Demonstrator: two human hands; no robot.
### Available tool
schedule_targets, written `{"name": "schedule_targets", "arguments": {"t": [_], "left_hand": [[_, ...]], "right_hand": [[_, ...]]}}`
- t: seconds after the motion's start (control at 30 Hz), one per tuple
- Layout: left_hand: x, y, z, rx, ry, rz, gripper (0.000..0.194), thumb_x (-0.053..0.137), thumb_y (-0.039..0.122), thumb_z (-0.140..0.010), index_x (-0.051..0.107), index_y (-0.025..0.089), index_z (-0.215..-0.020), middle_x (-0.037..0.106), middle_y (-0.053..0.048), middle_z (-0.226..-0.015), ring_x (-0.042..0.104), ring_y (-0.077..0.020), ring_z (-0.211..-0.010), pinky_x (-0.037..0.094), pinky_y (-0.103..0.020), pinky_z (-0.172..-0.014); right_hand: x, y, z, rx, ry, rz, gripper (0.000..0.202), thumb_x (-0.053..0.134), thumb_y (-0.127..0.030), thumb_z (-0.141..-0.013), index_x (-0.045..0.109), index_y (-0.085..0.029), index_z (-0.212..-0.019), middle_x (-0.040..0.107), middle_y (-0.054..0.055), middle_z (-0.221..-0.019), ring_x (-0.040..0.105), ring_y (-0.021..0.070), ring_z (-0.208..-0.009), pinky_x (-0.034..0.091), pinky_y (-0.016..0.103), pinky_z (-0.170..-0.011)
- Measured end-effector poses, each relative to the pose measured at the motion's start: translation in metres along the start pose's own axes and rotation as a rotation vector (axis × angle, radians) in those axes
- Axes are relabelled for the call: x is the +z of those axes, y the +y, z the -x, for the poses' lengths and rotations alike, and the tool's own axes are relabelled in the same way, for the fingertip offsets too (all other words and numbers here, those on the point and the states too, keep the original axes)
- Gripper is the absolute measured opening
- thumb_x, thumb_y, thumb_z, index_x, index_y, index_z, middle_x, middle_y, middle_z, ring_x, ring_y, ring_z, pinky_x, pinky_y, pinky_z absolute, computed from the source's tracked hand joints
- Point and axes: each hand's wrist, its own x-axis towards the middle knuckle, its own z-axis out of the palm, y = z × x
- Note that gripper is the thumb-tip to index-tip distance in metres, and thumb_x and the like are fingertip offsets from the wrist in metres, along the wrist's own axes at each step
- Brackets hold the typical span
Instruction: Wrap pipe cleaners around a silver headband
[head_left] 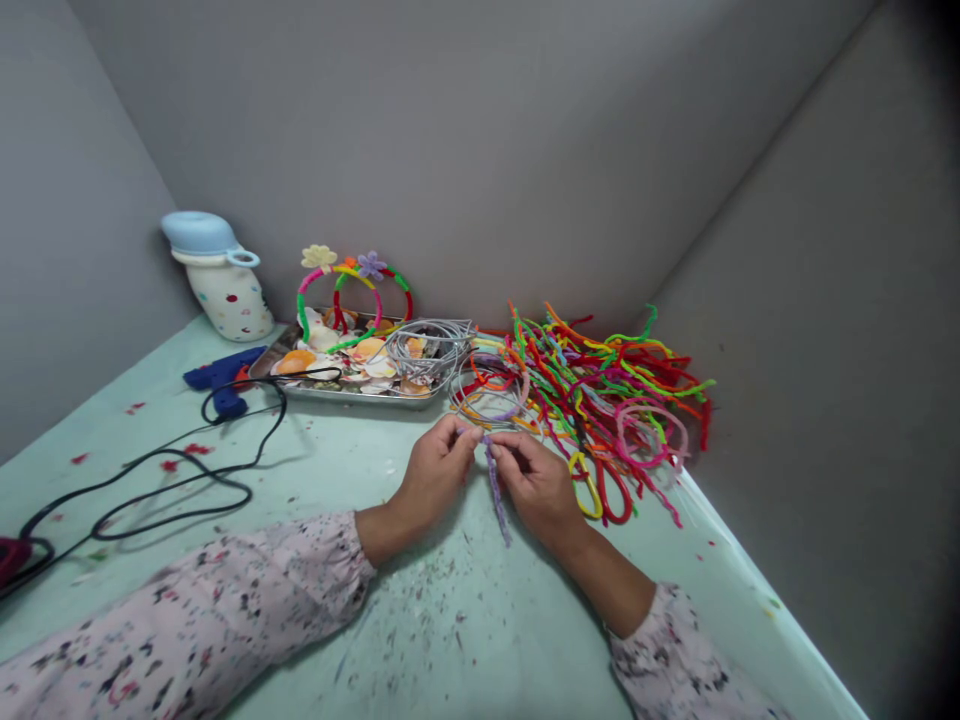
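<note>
A purple pipe cleaner [497,500] is pinched between my two hands above the middle of the table. My left hand [437,468] grips it with thumb and forefinger near its upper part. Close beside, my right hand [536,487] pinches it too, fingers curled. One end of the pipe cleaner dangles down between the hands; the part at the fingertips is mostly covered. Just beyond the hands lie loops of grey wire [480,405]. To the right of my right hand are scissors [616,497] with a yellow and a red handle loop.
Many coloured pipe cleaners [600,370] are heaped at the right. A metal tray [360,400] holds shells, a wire coil [435,345] and wrapped hoops with flowers [371,264]. At left are a blue glue gun [225,378], its black cord [251,490] and a white bottle [229,295].
</note>
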Motion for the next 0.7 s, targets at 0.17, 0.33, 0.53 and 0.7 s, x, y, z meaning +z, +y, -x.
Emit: {"name": "schedule_targets", "arguments": {"t": [0.17, 0.33, 0.53, 0.7], "left_hand": [[-0.0002, -0.0011, -0.0016, 0.008, 0.004, -0.010, 0.028, 0.052, 0.042, -0.087, 0.049, 0.019, -0.071, 0.045, 0.006, -0.053, 0.039, -0.0096, -0.049, 0.032, -0.022, -0.051], [0.0000, -0.0009, -0.0006, 0.023, 0.009, -0.014, 0.029, 0.052, 0.041, -0.088, 0.048, 0.019, -0.069, 0.044, 0.006, -0.053, 0.038, -0.0094, -0.049, 0.033, -0.022, -0.051], [-0.0002, -0.0029, -0.0010, 0.020, 0.012, -0.014, 0.030, 0.052, 0.042, -0.088, 0.047, 0.019, -0.069, 0.043, 0.006, -0.053, 0.038, -0.0093, -0.050, 0.032, -0.022, -0.051], [-0.0005, -0.0031, -0.0020, 0.020, 0.012, -0.027, 0.031, 0.052, 0.043, -0.088, 0.047, 0.018, -0.070, 0.043, 0.006, -0.053, 0.037, -0.0090, -0.049, 0.032, -0.022, -0.050]], "right_hand": [[0.0002, -0.0011, -0.0009, -0.118, 0.019, 0.095, 0.020, 0.050, -0.025, -0.092, 0.066, -0.023, -0.103, 0.070, 0.005, -0.091, 0.064, 0.0186, -0.084, 0.049, 0.030, -0.077], [0.0008, -0.0004, 0.0004, -0.164, 0.018, 0.182, 0.021, 0.048, -0.023, -0.093, 0.065, -0.023, -0.105, 0.070, 0.005, -0.092, 0.065, 0.0189, -0.085, 0.049, 0.030, -0.079], [0.0024, 0.0009, 0.0019, -0.235, 0.021, 0.322, 0.021, 0.045, -0.024, -0.095, 0.062, -0.021, -0.105, 0.071, 0.007, -0.094, 0.067, 0.0181, -0.086, 0.050, 0.028, -0.078], [0.0040, 0.0019, 0.0018, -0.316, 0.067, 0.435, 0.018, 0.046, -0.023, -0.095, 0.061, -0.018, -0.103, 0.071, 0.006, -0.091, 0.069, 0.0170, -0.081, 0.052, 0.026, -0.072]]}}
